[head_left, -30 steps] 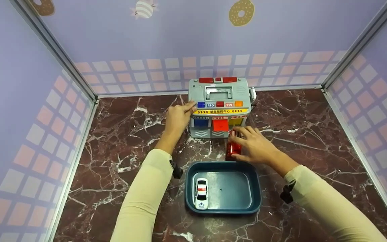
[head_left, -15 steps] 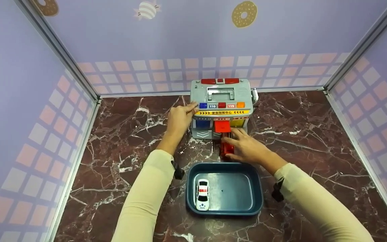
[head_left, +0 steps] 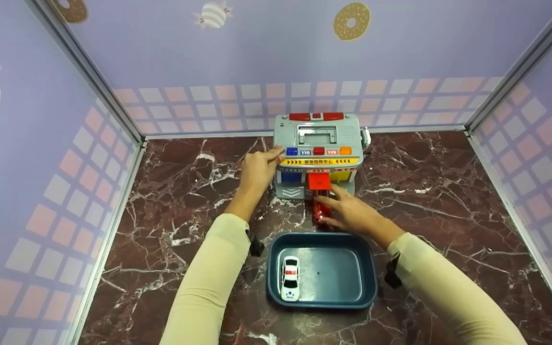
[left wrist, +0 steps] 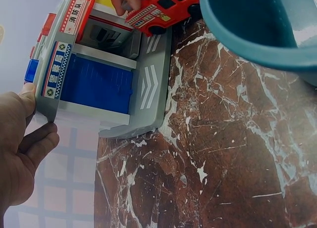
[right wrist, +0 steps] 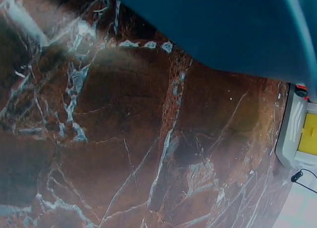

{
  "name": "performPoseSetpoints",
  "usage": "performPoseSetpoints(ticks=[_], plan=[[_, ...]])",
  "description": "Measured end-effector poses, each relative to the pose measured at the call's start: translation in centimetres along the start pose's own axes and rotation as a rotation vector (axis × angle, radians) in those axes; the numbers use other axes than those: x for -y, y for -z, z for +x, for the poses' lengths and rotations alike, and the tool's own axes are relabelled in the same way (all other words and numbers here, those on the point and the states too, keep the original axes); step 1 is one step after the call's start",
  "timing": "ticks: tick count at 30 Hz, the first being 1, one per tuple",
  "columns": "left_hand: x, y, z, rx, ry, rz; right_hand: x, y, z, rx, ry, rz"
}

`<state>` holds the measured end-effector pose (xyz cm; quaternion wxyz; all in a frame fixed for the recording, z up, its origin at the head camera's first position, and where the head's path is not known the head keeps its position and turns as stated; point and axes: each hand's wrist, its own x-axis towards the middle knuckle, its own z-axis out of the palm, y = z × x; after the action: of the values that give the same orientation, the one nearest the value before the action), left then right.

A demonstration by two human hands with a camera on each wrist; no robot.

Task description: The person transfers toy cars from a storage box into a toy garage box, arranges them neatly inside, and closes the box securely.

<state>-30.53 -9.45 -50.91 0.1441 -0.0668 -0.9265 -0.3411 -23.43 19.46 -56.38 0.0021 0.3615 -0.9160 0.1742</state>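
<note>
A grey toy emergency station (head_left: 316, 136) stands against the back wall, its red middle door (head_left: 319, 181) raised and its blue door (left wrist: 96, 84) and yellow door (head_left: 340, 177) down. My left hand (head_left: 258, 170) grips the left corner of its roof, thumb on top and fingers beneath. With thumb and fingers my right hand (head_left: 352, 209) holds a red toy fire truck (head_left: 321, 211) lined up with the middle bay. In the left wrist view the truck (left wrist: 166, 10) sits at that bay's ramp; its far part is cut off by the frame edge.
A dark blue tray (head_left: 371, 273) stands just in front of the station, with a white toy police car (head_left: 290, 279) along its left side. Patterned panels enclose the marbled table on the left, back and right. A black cable (right wrist: 297, 176) lies by the station's right side.
My right hand has moved the fire truck left, from before the yellow door to the middle bay, and a little forward under the raised red door. My left hand keeps its grip on the roof.
</note>
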Motion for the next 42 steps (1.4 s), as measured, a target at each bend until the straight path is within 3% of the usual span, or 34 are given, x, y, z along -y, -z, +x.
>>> performPoseSetpoints(ticks=[8, 14, 17, 21, 26, 42], plan=[[-0.1, -0.1, 0.2, 0.0, 0.009, 0.0, -0.4, -0.5, 0.3, -0.024, 0.008, 0.029], [0.5, -0.2, -0.6, -0.008, -0.008, 0.005, 0.0, -1.5, 0.0, -0.102, 0.101, 0.023], [0.8, -0.3, -1.2, 0.0, -0.014, 0.0, 0.3, -2.0, -0.3, -0.103, 0.128, 0.01], [0.8, -0.3, -1.4, 0.002, -0.023, 0.002, 0.5, -2.0, -0.5, -0.086, 0.119, -0.015], [0.4, -0.2, -0.5, -0.023, -0.06, -0.011, -0.1, -0.9, -0.2, -0.105, 0.099, -0.046], [0.4, -0.3, -0.1, -0.018, -0.058, -0.018, -1.1, -0.7, -0.1, -0.087, 0.107, -0.122]])
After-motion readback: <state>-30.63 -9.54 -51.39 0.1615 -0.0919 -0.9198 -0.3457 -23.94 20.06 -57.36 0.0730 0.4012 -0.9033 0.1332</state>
